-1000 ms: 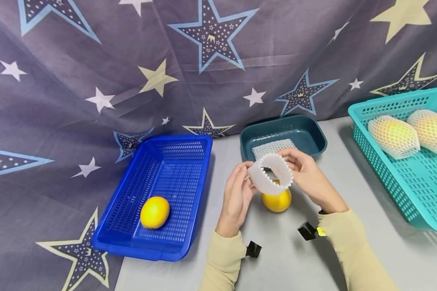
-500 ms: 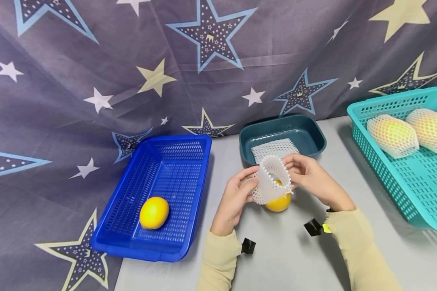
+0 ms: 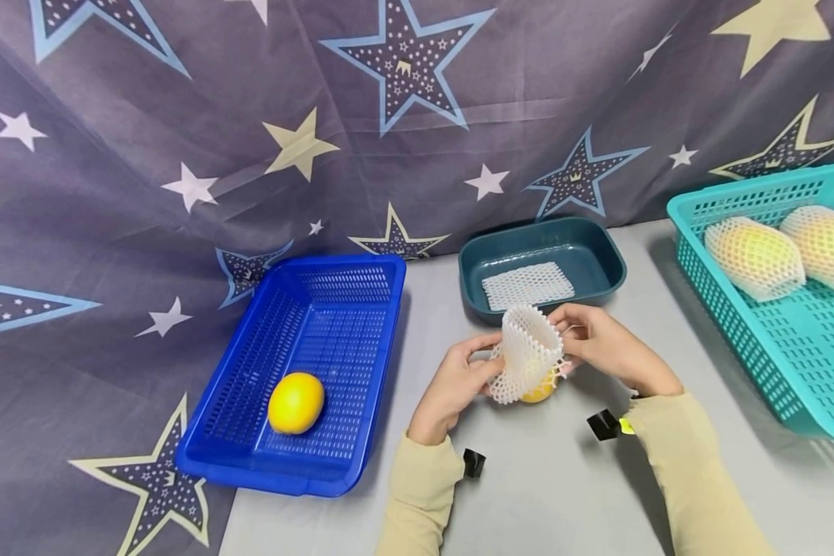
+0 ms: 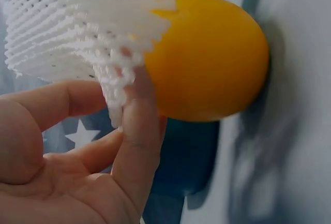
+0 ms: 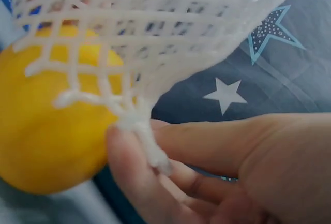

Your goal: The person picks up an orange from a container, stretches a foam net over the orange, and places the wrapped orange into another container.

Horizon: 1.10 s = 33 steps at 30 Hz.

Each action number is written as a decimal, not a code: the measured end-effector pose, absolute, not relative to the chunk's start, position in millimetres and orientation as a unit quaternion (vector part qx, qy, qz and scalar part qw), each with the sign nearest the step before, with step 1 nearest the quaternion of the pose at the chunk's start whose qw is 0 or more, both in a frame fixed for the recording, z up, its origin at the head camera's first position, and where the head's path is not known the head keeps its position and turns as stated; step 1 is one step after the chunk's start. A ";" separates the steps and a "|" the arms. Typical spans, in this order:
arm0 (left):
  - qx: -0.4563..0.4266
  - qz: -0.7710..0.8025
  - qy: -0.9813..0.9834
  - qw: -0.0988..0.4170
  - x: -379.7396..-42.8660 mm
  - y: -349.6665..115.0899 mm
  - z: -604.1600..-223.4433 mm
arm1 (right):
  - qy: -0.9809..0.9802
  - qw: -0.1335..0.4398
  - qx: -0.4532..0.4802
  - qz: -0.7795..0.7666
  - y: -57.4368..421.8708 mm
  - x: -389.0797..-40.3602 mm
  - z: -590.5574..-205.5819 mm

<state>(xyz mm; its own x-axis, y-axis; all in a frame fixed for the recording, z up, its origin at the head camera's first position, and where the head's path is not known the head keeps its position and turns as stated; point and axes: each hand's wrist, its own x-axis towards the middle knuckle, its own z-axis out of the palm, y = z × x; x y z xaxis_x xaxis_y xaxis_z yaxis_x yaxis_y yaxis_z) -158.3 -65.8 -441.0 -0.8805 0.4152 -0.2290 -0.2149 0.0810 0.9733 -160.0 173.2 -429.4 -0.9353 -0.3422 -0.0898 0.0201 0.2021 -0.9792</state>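
A white foam fruit net [image 3: 526, 357] is held stretched between both hands over a smooth yellow-orange fruit [image 3: 540, 391] on the table. My left hand [image 3: 454, 384] pinches the net's lower left edge between thumb and fingers. On the other side, my right hand [image 3: 613, 349] pinches the opposite edge. The left wrist view has the net's lower rim around the top of the fruit [image 4: 217, 58], most of which is bare. In the right wrist view, mesh strands lie across the upper part of the fruit [image 5: 51, 125], and thumb and fingers grip a bunched corner of the net [image 5: 147, 136].
Left of the hands, a blue basket [image 3: 368, 455] holds another yellow fruit [image 3: 296, 403]. Behind them stands a dark teal tray [image 3: 594, 266] with a flat white net [image 3: 528, 286]. To the right, a turquoise basket [image 3: 744, 347] contains netted fruits [image 3: 756, 257].
Both hands have moved slightly lower and to the right. The net has tilted from a wide ring to a more upright tube and come down over the fruit, covering more of it.
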 end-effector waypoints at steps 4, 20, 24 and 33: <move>0.073 0.658 0.710 0.242 -158.9 -66.5 -444.4 | 0.761 0.161 -0.105 -0.620 177.3 -161.4 -434.1; 0.107 0.611 0.740 0.260 -163.5 -67.2 -463.1 | 0.777 0.195 -0.097 -0.591 181.8 -165.5 -448.4; 0.135 0.543 0.794 0.236 -162.9 -65.3 -463.6 | 0.781 0.201 -0.097 -0.584 182.1 -167.0 -451.7; 0.119 0.403 0.897 0.137 -159.6 -58.1 -464.5 | 0.830 0.164 -0.106 -0.522 179.2 -169.8 -461.1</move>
<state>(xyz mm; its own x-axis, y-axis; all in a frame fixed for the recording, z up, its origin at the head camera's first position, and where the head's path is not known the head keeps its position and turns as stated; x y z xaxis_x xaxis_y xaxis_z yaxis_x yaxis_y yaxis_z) -159.6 -58.1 -464.5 -0.9343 0.3231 -0.1504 0.1023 0.6473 0.7554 -169.8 179.2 -461.1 -0.9234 -0.3477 -0.1623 -0.0041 0.4319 -0.9019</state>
